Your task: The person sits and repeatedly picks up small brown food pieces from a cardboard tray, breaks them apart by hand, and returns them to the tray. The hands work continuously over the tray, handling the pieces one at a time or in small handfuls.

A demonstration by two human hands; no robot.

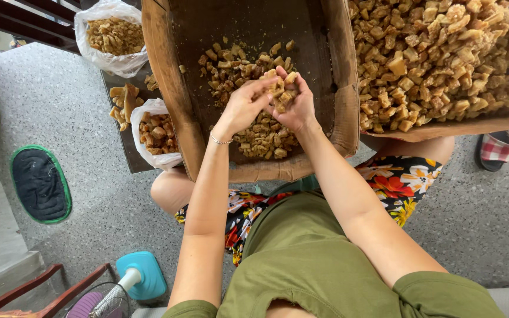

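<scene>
Box (pixel 178 100) on lap holds chunks (pixel 260 138); fuller box (pixel 502 121) to its right, two bags (pixel 110 59) on bench (pixel 126 154) left.

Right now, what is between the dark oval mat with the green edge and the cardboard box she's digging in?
In the head view, two white plastic bags of brown chunks sit on a dark board between the green-edged mat and the cardboard box, past bare speckled floor.

You face a worn, matt cardboard box (pixel 178 88) holding rough, dry golden chunks (pixel 263 138). Beside it, thin crinkled plastic bags (pixel 148 112) look glossy. The floor (pixel 78 106) is speckled, matt stone; your shirt (pixel 301 253) is soft cloth.
</scene>
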